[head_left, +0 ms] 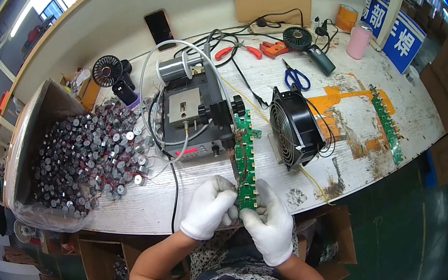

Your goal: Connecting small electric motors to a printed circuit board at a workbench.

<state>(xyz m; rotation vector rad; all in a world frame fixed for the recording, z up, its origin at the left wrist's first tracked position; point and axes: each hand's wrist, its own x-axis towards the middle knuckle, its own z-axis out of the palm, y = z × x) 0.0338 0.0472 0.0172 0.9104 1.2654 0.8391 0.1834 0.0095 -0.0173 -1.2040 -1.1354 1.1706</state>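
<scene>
A long green circuit board strip point(247, 168) lies nearly lengthwise in front of me, its far end beside the soldering machine's head. My left hand point(209, 208), in a white glove, is closed at the left edge of the strip's near end. On the other edge, my gloved right hand point(270, 224) pinches the same end with its thumb on top. Some fingertips are hidden under or behind the board. Just left of the strip stands the soldering machine point(185, 110), with a spool of solder wire point(174, 70) on it. A black fan point(292, 129) stands to the right.
Small round motors point(96, 152) with red wires spill from a plastic-lined box point(33, 144) at left. Another green strip point(386, 126) lies at right. Farther back are blue scissors point(296, 76), red-handled pliers point(239, 51), a handheld fan point(308, 48), a phone point(160, 28) and a pink bottle point(359, 41).
</scene>
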